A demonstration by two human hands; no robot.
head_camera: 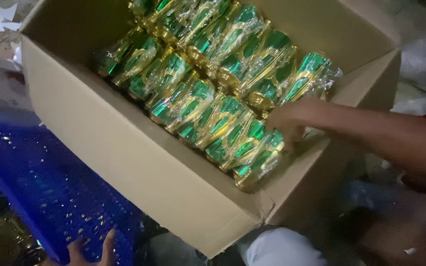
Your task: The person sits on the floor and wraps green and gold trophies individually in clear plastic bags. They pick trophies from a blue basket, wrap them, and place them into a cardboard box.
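Green-and-gold wrapped pieces (223, 118) looked light, slippery in film; right hand (287, 123) rested open on them, left hand (92, 249) open, lower left.

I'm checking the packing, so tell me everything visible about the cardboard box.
The cardboard box is plain brown corrugated card, open at the top with its flaps folded outward. It sits tilted in view, packed with rows of green-and-gold items wrapped in clear film. The right hand reaches inside at its near corner, touching the items. A blue sheet lies beside it.
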